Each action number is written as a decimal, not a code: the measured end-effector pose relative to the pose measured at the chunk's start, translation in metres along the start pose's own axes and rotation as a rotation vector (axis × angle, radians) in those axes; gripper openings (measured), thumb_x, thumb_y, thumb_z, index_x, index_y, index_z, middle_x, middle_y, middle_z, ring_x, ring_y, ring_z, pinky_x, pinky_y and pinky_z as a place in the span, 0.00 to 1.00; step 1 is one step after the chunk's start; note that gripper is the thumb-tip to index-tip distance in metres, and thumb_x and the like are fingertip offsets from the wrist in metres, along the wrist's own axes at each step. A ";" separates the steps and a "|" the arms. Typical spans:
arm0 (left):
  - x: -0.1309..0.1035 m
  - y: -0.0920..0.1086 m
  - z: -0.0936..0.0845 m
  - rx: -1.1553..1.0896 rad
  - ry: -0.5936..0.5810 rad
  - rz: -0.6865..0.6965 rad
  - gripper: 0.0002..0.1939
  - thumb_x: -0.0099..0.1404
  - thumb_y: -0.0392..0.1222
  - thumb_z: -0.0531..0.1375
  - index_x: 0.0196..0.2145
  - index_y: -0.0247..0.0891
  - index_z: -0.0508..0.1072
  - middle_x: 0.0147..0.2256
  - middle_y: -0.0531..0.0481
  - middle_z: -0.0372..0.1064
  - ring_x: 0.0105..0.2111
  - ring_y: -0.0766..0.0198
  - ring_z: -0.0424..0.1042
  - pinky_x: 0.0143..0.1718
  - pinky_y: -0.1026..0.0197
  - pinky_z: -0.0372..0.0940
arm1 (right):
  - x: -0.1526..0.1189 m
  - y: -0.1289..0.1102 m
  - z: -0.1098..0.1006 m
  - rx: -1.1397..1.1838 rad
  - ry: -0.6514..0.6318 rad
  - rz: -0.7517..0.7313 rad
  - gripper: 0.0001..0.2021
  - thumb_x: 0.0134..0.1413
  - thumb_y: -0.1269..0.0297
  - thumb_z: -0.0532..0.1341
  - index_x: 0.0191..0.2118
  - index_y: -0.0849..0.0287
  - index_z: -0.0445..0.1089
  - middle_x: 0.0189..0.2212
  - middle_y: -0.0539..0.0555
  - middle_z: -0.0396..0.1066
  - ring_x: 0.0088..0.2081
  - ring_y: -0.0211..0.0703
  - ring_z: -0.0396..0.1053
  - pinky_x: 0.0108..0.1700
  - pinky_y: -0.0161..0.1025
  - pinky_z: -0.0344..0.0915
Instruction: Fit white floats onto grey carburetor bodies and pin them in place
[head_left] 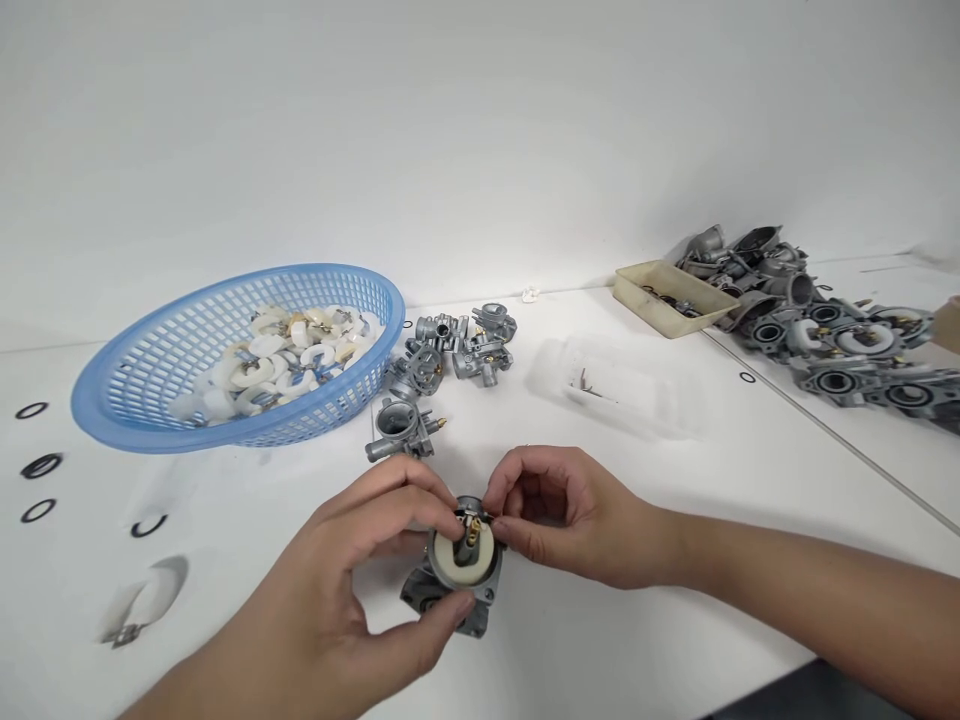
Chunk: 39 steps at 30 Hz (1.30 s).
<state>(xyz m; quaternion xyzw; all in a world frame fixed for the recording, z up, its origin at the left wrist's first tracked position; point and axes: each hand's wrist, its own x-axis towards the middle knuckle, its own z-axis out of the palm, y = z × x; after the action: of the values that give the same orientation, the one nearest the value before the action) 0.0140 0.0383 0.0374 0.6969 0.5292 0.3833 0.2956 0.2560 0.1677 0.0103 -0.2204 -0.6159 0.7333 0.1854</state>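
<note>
My left hand (352,590) grips a grey metal carburetor body (459,580) from the left and below, thumb under it. A white horseshoe-shaped float (457,560) sits in its round top opening. My right hand (559,515) comes in from the right, with fingertips pinched at the float's hinge by the brass parts in the centre. Whether a small pin is between those fingers is hidden.
A blue plastic basket (150,365) holds several white floats. Several carburetor bodies (450,350) lie behind my hands. Black O-rings (39,465) and a loose float (146,600) lie at left. A clear tray (622,385), a beige tray (667,300) and a pile of carburetors (840,340) are at right.
</note>
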 end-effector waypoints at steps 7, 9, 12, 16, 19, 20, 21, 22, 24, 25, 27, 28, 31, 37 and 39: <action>0.004 0.002 0.005 -0.096 0.049 -0.036 0.08 0.69 0.35 0.71 0.41 0.50 0.81 0.43 0.50 0.76 0.40 0.58 0.82 0.40 0.60 0.86 | -0.004 0.004 0.006 0.025 0.050 0.012 0.17 0.55 0.62 0.83 0.43 0.60 0.79 0.32 0.50 0.77 0.33 0.36 0.70 0.37 0.35 0.68; 0.003 0.002 0.005 -0.095 0.079 -0.057 0.08 0.70 0.36 0.71 0.41 0.49 0.81 0.40 0.51 0.77 0.39 0.59 0.83 0.42 0.59 0.87 | -0.005 0.007 0.009 0.021 0.072 0.008 0.16 0.55 0.60 0.83 0.42 0.60 0.80 0.32 0.51 0.77 0.33 0.38 0.70 0.36 0.36 0.68; 0.004 0.003 0.004 -0.046 0.121 -0.065 0.08 0.70 0.36 0.70 0.43 0.50 0.81 0.37 0.54 0.79 0.35 0.61 0.83 0.43 0.59 0.87 | -0.006 0.008 0.011 0.039 0.080 0.013 0.16 0.55 0.59 0.83 0.41 0.60 0.81 0.32 0.53 0.78 0.33 0.39 0.70 0.36 0.37 0.67; 0.007 0.006 0.000 0.061 0.124 0.019 0.10 0.69 0.38 0.71 0.45 0.53 0.83 0.36 0.56 0.81 0.34 0.60 0.86 0.37 0.63 0.86 | -0.005 0.007 0.011 0.078 0.083 0.036 0.16 0.52 0.60 0.84 0.41 0.60 0.82 0.32 0.52 0.78 0.33 0.38 0.70 0.36 0.36 0.66; 0.007 0.003 -0.004 0.097 0.079 0.035 0.13 0.67 0.38 0.75 0.47 0.54 0.83 0.43 0.52 0.83 0.39 0.56 0.88 0.36 0.63 0.87 | -0.005 0.008 0.010 0.100 0.075 0.031 0.17 0.51 0.61 0.85 0.40 0.60 0.82 0.32 0.52 0.79 0.33 0.38 0.70 0.36 0.35 0.67; 0.007 0.002 -0.005 0.091 0.063 0.032 0.14 0.67 0.38 0.75 0.48 0.54 0.83 0.44 0.52 0.82 0.40 0.56 0.88 0.37 0.63 0.87 | -0.005 0.008 0.010 0.103 0.070 0.025 0.17 0.51 0.62 0.85 0.40 0.60 0.82 0.32 0.51 0.78 0.33 0.37 0.70 0.35 0.34 0.67; 0.006 0.001 -0.005 0.078 0.049 0.022 0.15 0.67 0.38 0.75 0.48 0.54 0.83 0.44 0.52 0.82 0.40 0.56 0.87 0.37 0.62 0.87 | -0.006 0.008 0.010 0.102 0.063 0.020 0.16 0.51 0.63 0.85 0.40 0.60 0.82 0.32 0.51 0.78 0.32 0.37 0.70 0.35 0.33 0.67; 0.005 0.001 -0.005 0.062 0.037 0.009 0.15 0.67 0.38 0.76 0.48 0.54 0.83 0.43 0.52 0.82 0.39 0.56 0.87 0.38 0.62 0.88 | -0.006 0.008 0.010 0.097 0.055 0.013 0.16 0.52 0.64 0.85 0.40 0.60 0.81 0.32 0.51 0.78 0.32 0.36 0.70 0.35 0.33 0.67; 0.004 0.002 -0.005 0.034 0.025 -0.019 0.16 0.66 0.38 0.76 0.48 0.54 0.83 0.41 0.54 0.81 0.38 0.58 0.87 0.39 0.62 0.88 | -0.007 0.007 0.010 0.080 0.039 -0.004 0.17 0.53 0.66 0.84 0.42 0.60 0.80 0.34 0.51 0.78 0.34 0.37 0.72 0.37 0.33 0.69; 0.004 0.003 -0.005 0.031 0.025 -0.030 0.16 0.66 0.38 0.76 0.48 0.55 0.83 0.41 0.55 0.81 0.37 0.59 0.87 0.39 0.63 0.87 | -0.008 0.006 0.011 0.076 0.031 -0.012 0.18 0.52 0.66 0.84 0.44 0.60 0.80 0.35 0.51 0.79 0.35 0.37 0.73 0.38 0.33 0.71; 0.003 0.005 -0.004 0.046 0.022 -0.041 0.18 0.65 0.37 0.76 0.49 0.56 0.82 0.39 0.57 0.81 0.34 0.61 0.86 0.36 0.67 0.86 | -0.009 0.005 0.012 0.076 0.016 -0.017 0.20 0.52 0.67 0.84 0.46 0.60 0.79 0.37 0.51 0.79 0.36 0.38 0.74 0.40 0.34 0.73; 0.003 0.007 -0.004 0.060 0.019 -0.038 0.19 0.65 0.37 0.76 0.49 0.57 0.82 0.37 0.58 0.81 0.32 0.62 0.85 0.34 0.68 0.84 | -0.009 0.004 0.012 0.076 0.012 -0.015 0.21 0.51 0.67 0.84 0.47 0.60 0.79 0.37 0.51 0.79 0.37 0.38 0.74 0.40 0.34 0.73; 0.002 0.011 -0.006 0.103 0.018 -0.026 0.20 0.65 0.38 0.76 0.50 0.58 0.83 0.35 0.59 0.80 0.29 0.65 0.83 0.30 0.71 0.82 | -0.009 0.003 0.013 0.077 -0.003 -0.014 0.20 0.53 0.68 0.84 0.47 0.60 0.78 0.38 0.52 0.78 0.38 0.38 0.74 0.41 0.34 0.73; 0.000 0.019 -0.013 0.048 -0.008 -0.071 0.16 0.61 0.37 0.77 0.44 0.57 0.88 0.35 0.56 0.82 0.29 0.61 0.84 0.29 0.68 0.83 | -0.013 0.000 0.021 0.059 -0.033 0.002 0.17 0.55 0.66 0.82 0.46 0.57 0.78 0.39 0.52 0.79 0.39 0.40 0.75 0.44 0.37 0.74; 0.000 0.021 -0.017 0.041 -0.068 -0.102 0.14 0.60 0.34 0.77 0.40 0.55 0.88 0.34 0.55 0.81 0.30 0.61 0.83 0.31 0.67 0.83 | -0.015 -0.001 0.027 0.034 -0.013 0.017 0.17 0.54 0.63 0.82 0.44 0.57 0.79 0.39 0.52 0.80 0.39 0.41 0.75 0.44 0.39 0.75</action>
<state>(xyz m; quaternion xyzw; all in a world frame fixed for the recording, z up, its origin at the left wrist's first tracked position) 0.0104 0.0329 0.0632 0.6874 0.5615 0.3329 0.3184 0.2536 0.1380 0.0167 -0.2174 -0.6029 0.7465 0.1789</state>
